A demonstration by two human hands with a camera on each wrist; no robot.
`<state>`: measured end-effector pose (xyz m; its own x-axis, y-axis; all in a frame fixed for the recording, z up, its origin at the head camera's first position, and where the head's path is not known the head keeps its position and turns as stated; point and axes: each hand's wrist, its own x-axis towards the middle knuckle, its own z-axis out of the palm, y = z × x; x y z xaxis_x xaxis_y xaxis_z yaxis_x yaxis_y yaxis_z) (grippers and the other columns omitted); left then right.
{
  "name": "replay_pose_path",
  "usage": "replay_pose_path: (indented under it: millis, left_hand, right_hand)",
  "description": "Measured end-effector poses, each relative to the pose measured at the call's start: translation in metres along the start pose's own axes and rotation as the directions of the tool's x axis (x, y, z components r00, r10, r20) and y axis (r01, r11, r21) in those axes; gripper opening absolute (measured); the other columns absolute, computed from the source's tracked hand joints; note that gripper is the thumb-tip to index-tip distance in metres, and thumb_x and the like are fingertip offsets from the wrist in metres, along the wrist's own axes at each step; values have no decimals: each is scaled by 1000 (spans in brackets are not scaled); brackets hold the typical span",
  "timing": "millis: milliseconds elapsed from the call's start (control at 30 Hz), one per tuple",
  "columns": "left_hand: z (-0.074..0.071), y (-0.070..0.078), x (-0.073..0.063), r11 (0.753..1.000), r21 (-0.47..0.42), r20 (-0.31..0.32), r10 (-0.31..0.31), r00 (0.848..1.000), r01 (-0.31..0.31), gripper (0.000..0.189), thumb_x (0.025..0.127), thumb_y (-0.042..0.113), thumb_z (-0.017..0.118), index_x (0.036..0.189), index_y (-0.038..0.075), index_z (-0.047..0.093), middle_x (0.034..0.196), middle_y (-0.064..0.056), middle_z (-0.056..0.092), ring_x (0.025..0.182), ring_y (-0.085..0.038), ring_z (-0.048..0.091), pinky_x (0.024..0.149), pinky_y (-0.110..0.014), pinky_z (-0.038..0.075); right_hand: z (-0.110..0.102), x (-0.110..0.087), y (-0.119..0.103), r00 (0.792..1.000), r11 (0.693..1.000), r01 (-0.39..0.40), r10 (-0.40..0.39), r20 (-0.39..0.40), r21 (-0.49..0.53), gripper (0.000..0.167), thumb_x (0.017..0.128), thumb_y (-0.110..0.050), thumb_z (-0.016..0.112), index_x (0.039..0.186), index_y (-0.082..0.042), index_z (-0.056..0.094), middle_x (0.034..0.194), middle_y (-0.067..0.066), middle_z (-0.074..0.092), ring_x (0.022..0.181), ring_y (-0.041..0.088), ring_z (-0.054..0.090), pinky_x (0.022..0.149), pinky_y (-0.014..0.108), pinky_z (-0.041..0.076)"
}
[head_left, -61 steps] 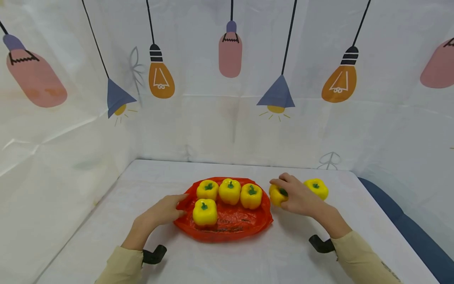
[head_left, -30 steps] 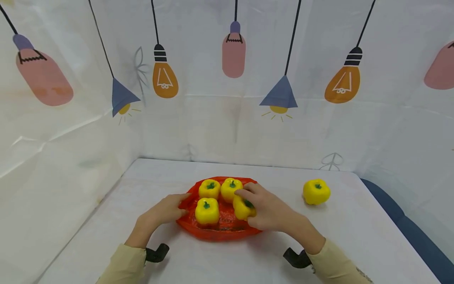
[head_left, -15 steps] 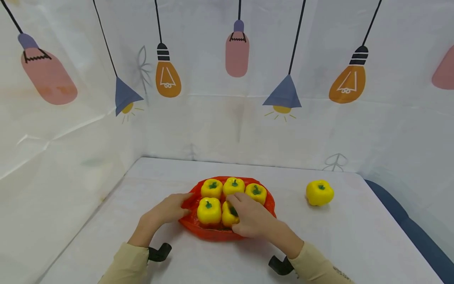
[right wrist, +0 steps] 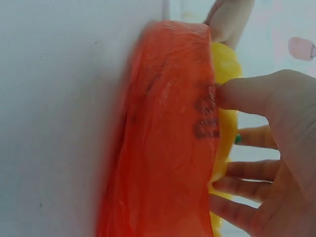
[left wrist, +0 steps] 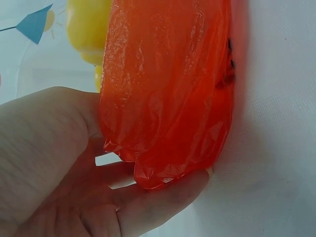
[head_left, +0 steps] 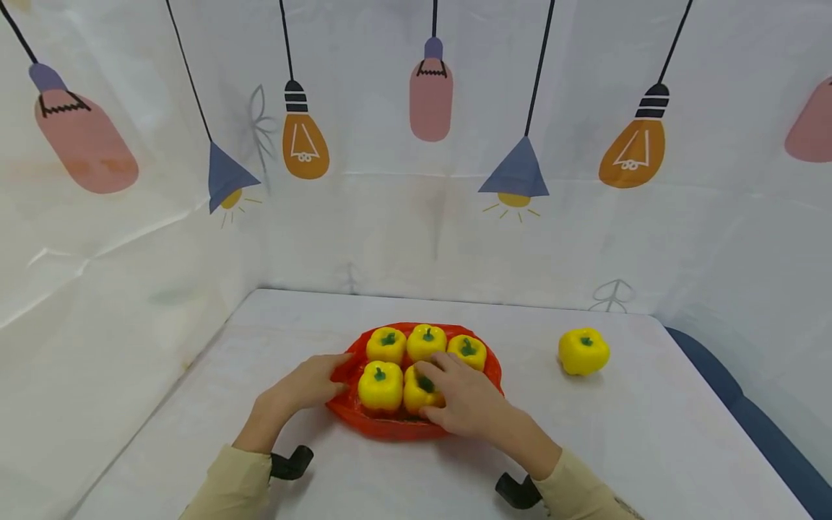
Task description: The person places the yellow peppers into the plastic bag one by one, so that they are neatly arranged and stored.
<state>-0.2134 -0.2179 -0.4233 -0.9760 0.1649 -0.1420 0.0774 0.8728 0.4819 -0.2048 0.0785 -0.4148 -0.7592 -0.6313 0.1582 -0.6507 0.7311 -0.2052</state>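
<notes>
A red plastic bag (head_left: 390, 431), spread wide like a shallow bowl, sits mid-table with several yellow bell peppers in it, green stems up. At its left rim my left hand (head_left: 316, 383) holds the edge; in the left wrist view the thumb goes over the rim and the fingers lie outside against the red plastic (left wrist: 168, 98). My right hand (head_left: 469, 397) is over the bag's right side, fingers spread and loose around the front right bell pepper (head_left: 421, 391). The right wrist view has its fingers apart beside the yellow peppers (right wrist: 227, 123), with dark print on the bag.
One more yellow bell pepper (head_left: 583, 352) stands on the white table (head_left: 617, 433), to the right of the bag. A dark blue chair (head_left: 708, 368) is beyond the table's right edge. White sheeting (head_left: 390, 238) printed with lamps hangs behind.
My right hand brought a bell pepper from the right into the bag's back right, then another to the front right, where its fingers have now loosened. The left hand stayed at the rim.
</notes>
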Motion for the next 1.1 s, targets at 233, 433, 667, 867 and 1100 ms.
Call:
replay_pose_path:
  millis: [233, 433, 667, 867, 1100]
  left_hand:
    - [0, -1, -2, 1000, -11, 11, -11, 1000, 11, 58, 90, 18, 67, 146, 10, 50, 143, -10, 57, 129, -30, 53, 106, -56, 48]
    - [-2, -1, -3, 1000, -18, 20, -4, 1000, 4, 58, 91, 18, 67, 146, 11, 50, 143, -10, 57, 129, -30, 53, 106, -55, 48]
    - [-6, 2, -4, 1000, -18, 23, 12, 1000, -12, 57, 91, 17, 66, 146, 9, 50, 144, -12, 56, 131, -32, 52, 105, -57, 48]
    - [-9, 1, -3, 1000, -17, 34, 17, 999, -16, 57, 91, 17, 66, 145, 10, 50, 143, -11, 57, 129, -31, 53, 105, -56, 48]
    - [-9, 2, -1, 1000, -11, 47, 6, 999, -5, 57, 91, 18, 66, 145, 11, 51, 143, -12, 56, 130, -32, 53, 104, -57, 49]
  right_hand:
    - [-9, -12, 20, 998, 1000, -4, 5, -64, 11, 64, 85, -48, 73, 142, -26, 53, 139, 1, 53, 120, 18, 57, 100, 42, 55]
    - [-32, -26, 52, 991, 996, -90, 88, -105, -7, 62, 86, -37, 76, 142, -21, 54, 146, 8, 51, 130, 26, 53, 102, 47, 53]
    - [-60, -43, 104, 978, 983, -162, 148, -147, -90, 65, 84, -22, 77, 143, -15, 52, 146, 18, 49, 132, 40, 49, 102, 59, 49]
    - [-70, -59, 143, 971, 971, -203, 183, -155, -128, 62, 82, -10, 74, 141, -10, 53, 144, 23, 49, 129, 46, 48, 102, 65, 44]
    - [-72, -75, 169, 960, 961, -269, 262, -104, -64, 64, 80, -2, 67, 141, -5, 50, 147, 31, 40, 132, 52, 40, 105, 70, 38]
